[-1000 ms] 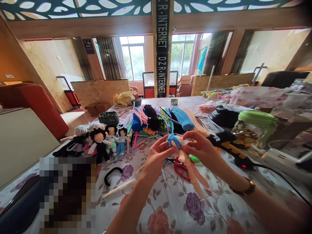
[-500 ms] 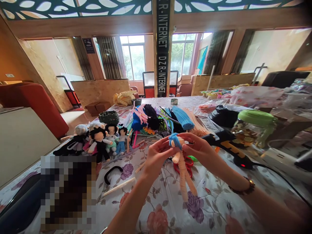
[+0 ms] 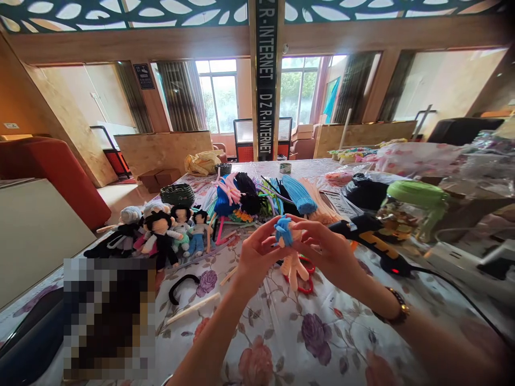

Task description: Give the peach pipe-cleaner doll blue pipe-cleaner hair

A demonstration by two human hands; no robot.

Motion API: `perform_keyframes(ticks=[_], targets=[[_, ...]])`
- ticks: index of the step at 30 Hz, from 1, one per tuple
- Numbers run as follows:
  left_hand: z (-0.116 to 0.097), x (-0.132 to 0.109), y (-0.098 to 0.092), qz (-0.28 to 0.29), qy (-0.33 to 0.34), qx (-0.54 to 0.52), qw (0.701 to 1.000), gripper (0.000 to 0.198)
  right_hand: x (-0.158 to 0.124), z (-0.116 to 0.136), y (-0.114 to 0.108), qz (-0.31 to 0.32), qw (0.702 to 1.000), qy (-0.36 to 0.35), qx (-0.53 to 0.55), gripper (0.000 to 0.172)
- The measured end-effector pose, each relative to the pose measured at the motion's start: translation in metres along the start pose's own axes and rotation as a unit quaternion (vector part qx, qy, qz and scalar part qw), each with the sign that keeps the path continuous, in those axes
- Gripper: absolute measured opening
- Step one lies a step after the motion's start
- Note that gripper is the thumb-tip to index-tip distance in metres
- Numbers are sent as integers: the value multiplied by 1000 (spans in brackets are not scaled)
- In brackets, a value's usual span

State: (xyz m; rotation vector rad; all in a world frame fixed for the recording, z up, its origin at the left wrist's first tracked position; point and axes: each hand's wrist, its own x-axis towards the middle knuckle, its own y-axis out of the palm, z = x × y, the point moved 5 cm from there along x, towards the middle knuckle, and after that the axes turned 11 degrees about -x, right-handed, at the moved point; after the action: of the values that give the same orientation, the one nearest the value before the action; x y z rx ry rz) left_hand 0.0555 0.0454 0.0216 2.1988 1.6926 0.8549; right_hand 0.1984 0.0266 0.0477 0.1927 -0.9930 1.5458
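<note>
A small pipe-cleaner doll (image 3: 290, 257) with blue hair and a peach body is held upright above the flowered tablecloth (image 3: 306, 332). My left hand (image 3: 257, 256) pinches its head from the left. My right hand (image 3: 328, 252) grips the head from the right, fingers curled round it. The doll's legs hang down between my palms, over red-handled scissors (image 3: 302, 283) that lie on the cloth.
Several finished dolls (image 3: 161, 236) lie at the left. Bundles of coloured pipe cleaners (image 3: 261, 195) sit in the middle, with a dark wicker basket (image 3: 179, 194) behind. A black and yellow glue gun (image 3: 372, 242) and a green-lidded jar (image 3: 414, 206) stand at the right. A blurred patch covers the lower left.
The doll has swung from slanting to the lower right to hanging nearly straight down, its legs drawn in between my hands. Both hands have closed in a little round its head.
</note>
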Motion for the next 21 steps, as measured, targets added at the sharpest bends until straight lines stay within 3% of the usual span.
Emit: perform_keyframes(ticks=[5,9,15,21], targets=[[-2,-1,-1,-15,10,13,1000,57,-4,11,-2,-45,992,-97,-70,24],[-2,-2,0,-19,-2,18,1000,56,-3,18,-4,-41,982,-160,-94,31],[-1,-2,0,-16,-13,-9,1000,43,2,9,-4,21,992,-115,-53,39],[0,-3,0,-14,-31,-27,999,40,2,4,-2,35,995,-63,-65,39]])
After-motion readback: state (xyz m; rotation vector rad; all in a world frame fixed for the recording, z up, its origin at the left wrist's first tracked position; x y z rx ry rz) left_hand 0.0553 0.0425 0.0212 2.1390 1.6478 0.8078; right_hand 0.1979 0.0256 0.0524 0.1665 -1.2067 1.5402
